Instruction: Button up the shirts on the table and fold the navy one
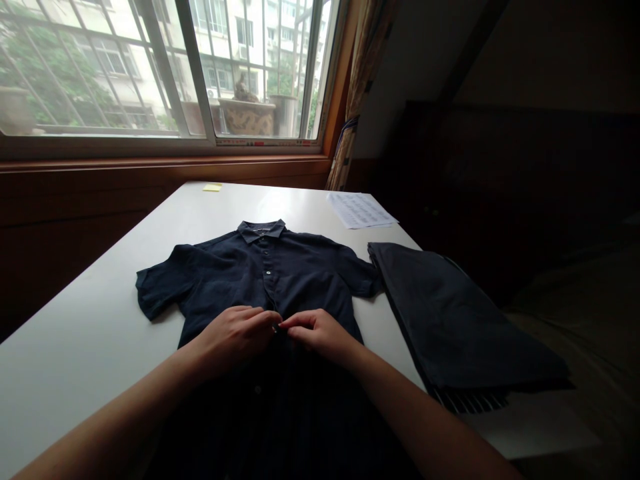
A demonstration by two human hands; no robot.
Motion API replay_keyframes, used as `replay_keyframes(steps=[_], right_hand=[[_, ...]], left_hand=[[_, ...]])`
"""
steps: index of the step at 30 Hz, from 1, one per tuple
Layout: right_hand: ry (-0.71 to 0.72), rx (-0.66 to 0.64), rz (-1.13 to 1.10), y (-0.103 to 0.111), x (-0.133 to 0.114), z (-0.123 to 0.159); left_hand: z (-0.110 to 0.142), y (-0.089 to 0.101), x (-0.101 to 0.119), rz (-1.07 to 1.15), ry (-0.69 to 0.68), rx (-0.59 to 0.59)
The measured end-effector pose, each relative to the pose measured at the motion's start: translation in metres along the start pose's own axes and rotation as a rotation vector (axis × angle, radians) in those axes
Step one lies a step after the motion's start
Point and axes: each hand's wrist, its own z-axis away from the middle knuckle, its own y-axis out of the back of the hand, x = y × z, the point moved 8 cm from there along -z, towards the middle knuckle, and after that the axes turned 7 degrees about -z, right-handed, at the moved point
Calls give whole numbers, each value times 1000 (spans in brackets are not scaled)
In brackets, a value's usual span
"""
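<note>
A dark navy short-sleeved shirt (220, 273) lies front side up on the white table, its collar (261, 231) toward the window. My left hand (245, 330) has its fingers pinched on the front placket, near a small pale button. Close against it, my right hand (317, 332) pinches the placket from the other side with thumb and forefinger. The fingertips of both hands almost meet at the shirt's middle. Above them another white button (268, 272) shows on the placket, and one more button (258, 389) lies below. The shirt's lower part is in deep shadow.
Folded dark cloth (455, 313) with a striped or fringed edge lies at the right side of the white table (90, 313). Printed papers (363, 211) and a yellow sticky note (213, 187) rest near the far edge. Beyond are a barred window (240, 67) and a tied curtain (357, 100).
</note>
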Motion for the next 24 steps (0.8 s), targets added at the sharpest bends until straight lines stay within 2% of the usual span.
replay_keyframes(steps=[6, 12, 24], right_hand=[[20, -4, 8, 1, 2, 0], [28, -24, -19, -1, 1, 1], [65, -16, -47, -3, -3, 1]], left_hand=[[5, -10, 1, -40, -78, -68], [6, -14, -1, -91, -97, -98], [5, -10, -2, 2, -78, -58]])
